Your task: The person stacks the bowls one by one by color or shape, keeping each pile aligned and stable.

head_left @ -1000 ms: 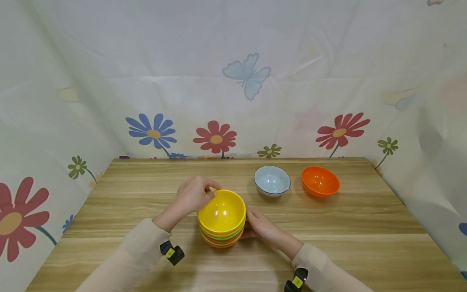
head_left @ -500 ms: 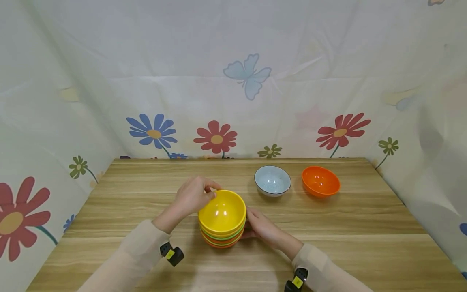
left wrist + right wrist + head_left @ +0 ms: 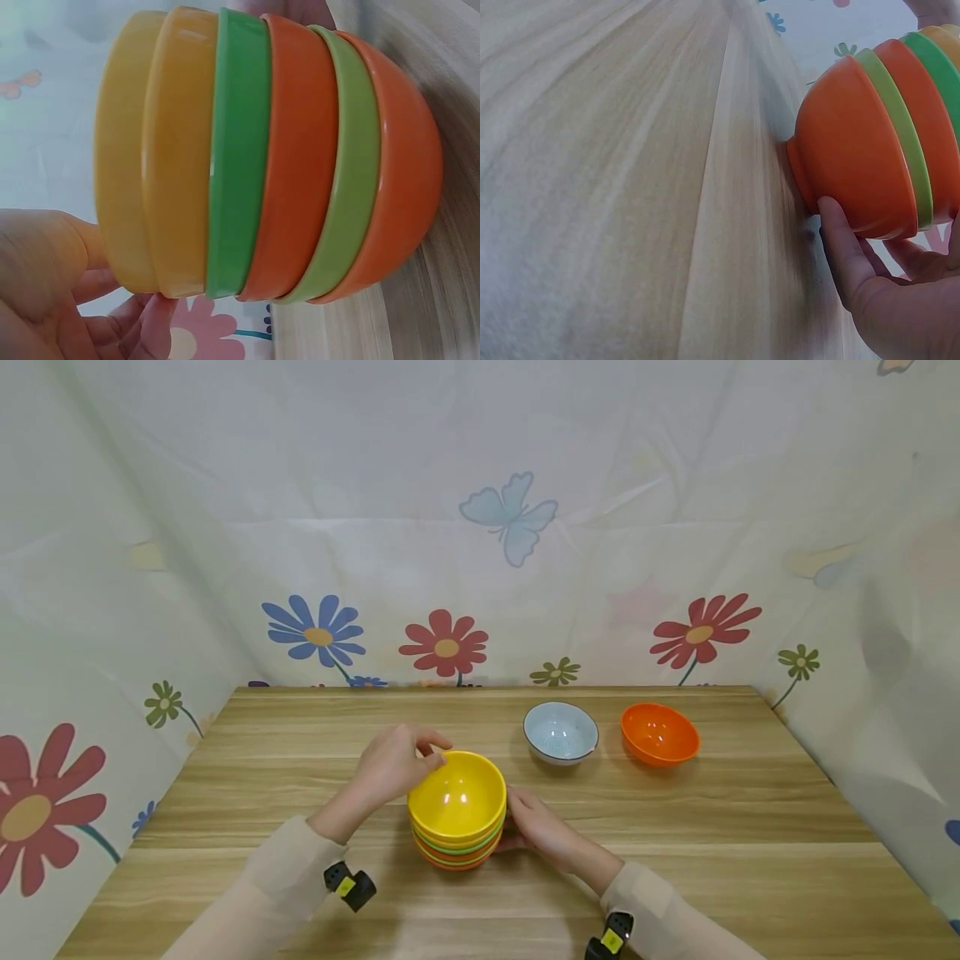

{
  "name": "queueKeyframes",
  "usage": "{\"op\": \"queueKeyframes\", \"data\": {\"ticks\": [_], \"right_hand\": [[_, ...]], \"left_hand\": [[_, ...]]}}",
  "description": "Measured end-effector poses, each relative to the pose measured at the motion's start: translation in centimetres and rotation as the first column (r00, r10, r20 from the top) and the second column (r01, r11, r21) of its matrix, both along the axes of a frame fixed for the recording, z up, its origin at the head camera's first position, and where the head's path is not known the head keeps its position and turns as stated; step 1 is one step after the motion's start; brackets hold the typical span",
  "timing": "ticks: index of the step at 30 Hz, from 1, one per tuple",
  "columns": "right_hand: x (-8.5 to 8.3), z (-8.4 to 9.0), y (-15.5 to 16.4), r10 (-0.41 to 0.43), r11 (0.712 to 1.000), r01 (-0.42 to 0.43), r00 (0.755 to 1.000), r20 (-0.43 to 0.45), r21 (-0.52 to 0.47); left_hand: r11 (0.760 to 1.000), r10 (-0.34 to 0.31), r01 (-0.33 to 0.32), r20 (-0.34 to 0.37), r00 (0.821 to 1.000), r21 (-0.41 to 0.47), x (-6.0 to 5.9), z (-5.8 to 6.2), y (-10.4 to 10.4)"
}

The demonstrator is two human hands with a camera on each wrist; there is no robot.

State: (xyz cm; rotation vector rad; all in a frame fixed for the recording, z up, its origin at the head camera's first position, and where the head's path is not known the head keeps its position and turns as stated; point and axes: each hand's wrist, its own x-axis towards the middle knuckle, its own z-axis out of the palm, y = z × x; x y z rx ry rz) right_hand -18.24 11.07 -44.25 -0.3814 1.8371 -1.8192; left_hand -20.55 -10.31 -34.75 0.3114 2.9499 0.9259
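A stack of several nested bowls (image 3: 457, 852) stands upright on the table. From the top come two yellow bowls, then green, orange, light green and orange ones. My left hand (image 3: 393, 766) holds the top yellow bowl (image 3: 457, 806) at its far left rim, thumb at the edge and fingers behind; in the left wrist view these fingers (image 3: 154, 322) reach the outside of the two yellow bowls. On the right side, my right hand (image 3: 543, 831) grips the stack low down. The right wrist view shows a fingertip against the bottom orange bowl (image 3: 851, 150), close to its foot.
A pale blue bowl (image 3: 561, 732) with a dark rim stands farther back, right of the stack. Beside it is an orange bowl (image 3: 658, 735). Flower-printed white sheeting (image 3: 360, 543) encloses the wooden table (image 3: 315, 718) at the back and both sides.
My left wrist and forearm have shifted slightly to the left, while the fingers stay at the yellow rim. The stack and my right hand look the same.
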Motion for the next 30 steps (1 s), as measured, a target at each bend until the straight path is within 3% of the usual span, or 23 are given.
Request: {"op": "queueKeyframes", "data": {"ticks": [9, 15, 20, 26, 30], "right_hand": [[0.2, 0.2, 0.1, -0.004, 1.000, 0.004, 1.000, -0.001, 0.001], [0.3, 0.4, 0.0, -0.012, 1.000, 0.012, 1.000, -0.007, 0.003], [0.3, 0.3, 0.0, -0.016, 1.000, 0.016, 1.000, -0.004, 0.007], [0.2, 0.1, 0.0, -0.019, 1.000, 0.019, 1.000, 0.000, 0.013], [0.2, 0.2, 0.0, -0.015, 1.000, 0.015, 1.000, -0.001, 0.012]], "left_hand": [[0.993, 0.036, -0.032, -0.035, 0.999, 0.113, -0.1, -0.7, -1.0], [0.970, 0.054, -0.048, -0.015, 0.998, 0.240, -0.3, -1.9, -2.1], [0.929, 0.056, -0.084, 0.089, 0.994, 0.361, -0.3, -2.8, -2.8], [0.841, 0.062, -0.186, 0.252, 0.966, 0.508, -0.1, -4.2, -3.2], [0.830, 0.063, -0.222, 0.310, 0.949, 0.512, 0.2, -4.9, -3.4]]}}
